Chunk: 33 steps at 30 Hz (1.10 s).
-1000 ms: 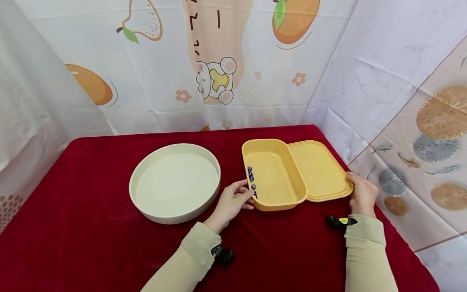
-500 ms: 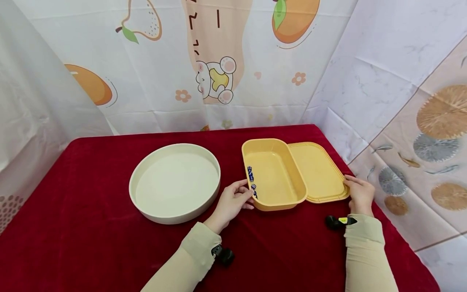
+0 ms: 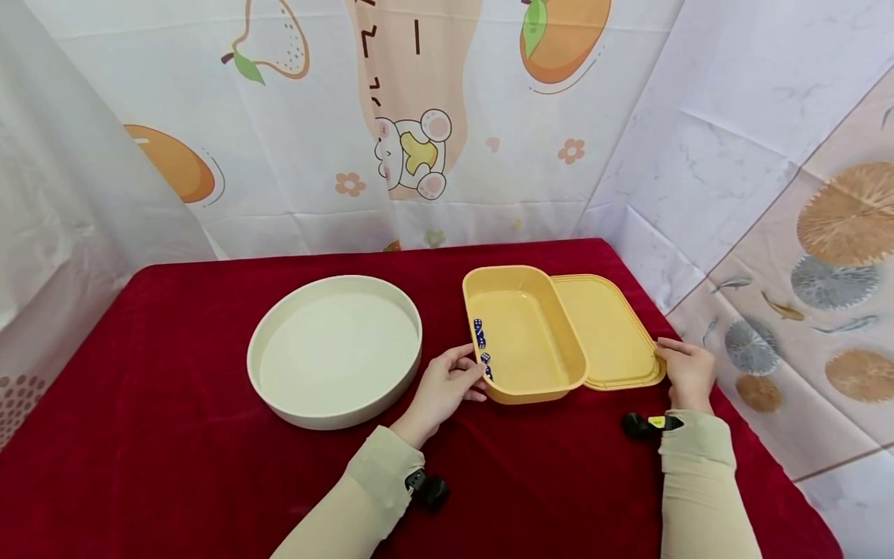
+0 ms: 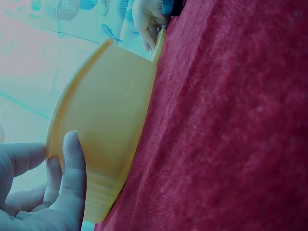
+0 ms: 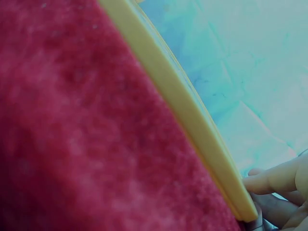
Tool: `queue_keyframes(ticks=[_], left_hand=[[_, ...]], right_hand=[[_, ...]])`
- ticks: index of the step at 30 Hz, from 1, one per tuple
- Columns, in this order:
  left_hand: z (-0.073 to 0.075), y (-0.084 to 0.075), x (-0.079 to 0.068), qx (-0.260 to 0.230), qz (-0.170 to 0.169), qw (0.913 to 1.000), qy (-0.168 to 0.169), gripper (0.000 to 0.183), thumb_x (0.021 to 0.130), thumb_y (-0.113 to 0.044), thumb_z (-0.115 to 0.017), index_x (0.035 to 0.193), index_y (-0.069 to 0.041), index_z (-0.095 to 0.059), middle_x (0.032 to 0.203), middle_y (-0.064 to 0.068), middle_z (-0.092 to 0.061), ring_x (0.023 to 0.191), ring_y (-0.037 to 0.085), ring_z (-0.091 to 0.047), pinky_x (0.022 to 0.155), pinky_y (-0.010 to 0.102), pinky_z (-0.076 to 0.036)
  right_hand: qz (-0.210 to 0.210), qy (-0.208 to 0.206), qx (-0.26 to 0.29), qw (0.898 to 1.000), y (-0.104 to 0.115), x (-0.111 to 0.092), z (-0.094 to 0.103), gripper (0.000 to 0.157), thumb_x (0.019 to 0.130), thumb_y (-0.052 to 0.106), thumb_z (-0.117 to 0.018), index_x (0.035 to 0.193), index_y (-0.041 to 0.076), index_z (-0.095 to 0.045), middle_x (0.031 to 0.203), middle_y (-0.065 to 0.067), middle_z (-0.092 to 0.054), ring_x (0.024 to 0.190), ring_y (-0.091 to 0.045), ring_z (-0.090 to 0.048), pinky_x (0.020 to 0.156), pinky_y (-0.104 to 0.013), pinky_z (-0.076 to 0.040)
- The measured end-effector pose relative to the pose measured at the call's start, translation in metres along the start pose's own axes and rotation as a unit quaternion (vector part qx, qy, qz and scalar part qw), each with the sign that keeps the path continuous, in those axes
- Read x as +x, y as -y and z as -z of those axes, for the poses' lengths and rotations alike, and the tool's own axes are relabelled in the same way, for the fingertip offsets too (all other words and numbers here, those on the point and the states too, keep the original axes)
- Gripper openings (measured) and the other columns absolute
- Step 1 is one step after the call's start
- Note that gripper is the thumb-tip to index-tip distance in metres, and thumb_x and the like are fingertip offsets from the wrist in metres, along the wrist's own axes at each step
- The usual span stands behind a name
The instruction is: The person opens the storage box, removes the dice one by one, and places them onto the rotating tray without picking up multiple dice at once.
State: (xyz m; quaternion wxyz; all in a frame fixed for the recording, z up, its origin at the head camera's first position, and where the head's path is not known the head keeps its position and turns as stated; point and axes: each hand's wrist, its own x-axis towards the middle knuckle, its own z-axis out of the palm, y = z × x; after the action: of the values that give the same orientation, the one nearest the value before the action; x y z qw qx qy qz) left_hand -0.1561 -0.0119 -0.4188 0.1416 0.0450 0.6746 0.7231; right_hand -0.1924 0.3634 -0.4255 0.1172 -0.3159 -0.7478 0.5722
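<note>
A yellow rectangular box (image 3: pixel 524 330) stands uncovered on the red cloth. Several small dark blue dice (image 3: pixel 479 334) lie along the inside of its left wall. My left hand (image 3: pixel 447 384) grips the box's left rim near the front corner; in the left wrist view a finger (image 4: pixel 73 159) lies along the outer wall. Flat on the cloth to the right is the matching yellow lid (image 3: pixel 604 334), its left edge hidden behind the box. My right hand (image 3: pixel 687 373) pinches the lid's right edge near the front corner, which also shows in the right wrist view.
A large round cream tray (image 3: pixel 335 419) stands left of the box. The red cloth (image 3: pixel 174 466) covers the table, with printed curtains (image 3: pixel 279 178) rising behind it and along the right side.
My right hand has slid the lid a little to the left, closer against the box. The left hand, the box and the dice stay where they were.
</note>
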Motion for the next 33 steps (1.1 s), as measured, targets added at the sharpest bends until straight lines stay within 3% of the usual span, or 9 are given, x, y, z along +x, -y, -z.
queue_keyframes(ticks=[11,22,28,33], left_hand=[[0.0,0.0,-0.001,0.004,0.005,1.0,-0.003,0.052,0.099,-0.011,-0.06,0.146,0.004,-0.042,0.1,0.013,-0.061,0.073,0.011,-0.067,0.072,0.031,-0.061],[-0.001,-0.003,-0.004,0.021,0.0,0.9997,-0.014,0.052,0.099,-0.011,-0.06,0.145,0.005,-0.043,0.099,0.013,-0.061,0.074,0.011,-0.068,0.071,0.03,-0.061],[-0.001,-0.006,-0.006,0.052,-0.003,0.9982,-0.028,0.048,0.099,-0.013,-0.061,0.142,0.004,-0.048,0.103,0.018,-0.063,0.081,0.02,-0.07,0.07,0.029,-0.061],[0.002,-0.012,-0.008,0.117,-0.018,0.9926,-0.028,0.046,0.099,-0.018,-0.061,0.14,0.002,-0.052,0.103,0.017,-0.065,0.085,0.028,-0.071,0.069,0.029,-0.061]], right_hand=[[-0.02,0.01,0.052,0.998,0.002,0.0,-0.001,0.025,0.09,0.003,-0.063,0.088,0.021,-0.081,0.057,0.026,-0.063,0.074,0.009,-0.052,0.065,-0.006,-0.047],[-0.047,0.014,0.152,0.987,0.007,0.0,-0.001,0.028,0.094,0.008,-0.062,0.076,0.023,-0.078,0.062,0.019,-0.068,0.069,0.003,-0.06,0.065,-0.008,-0.047],[-0.019,-0.011,0.192,0.981,0.017,-0.004,-0.004,0.037,0.093,0.004,-0.061,0.066,0.025,-0.075,0.062,0.018,-0.068,0.065,-0.001,-0.058,0.061,-0.012,-0.046],[0.023,-0.037,0.225,0.973,0.035,-0.013,-0.007,0.034,0.091,0.001,-0.061,0.069,0.022,-0.075,0.064,0.017,-0.069,0.071,-0.002,-0.057,0.065,-0.013,-0.043]])
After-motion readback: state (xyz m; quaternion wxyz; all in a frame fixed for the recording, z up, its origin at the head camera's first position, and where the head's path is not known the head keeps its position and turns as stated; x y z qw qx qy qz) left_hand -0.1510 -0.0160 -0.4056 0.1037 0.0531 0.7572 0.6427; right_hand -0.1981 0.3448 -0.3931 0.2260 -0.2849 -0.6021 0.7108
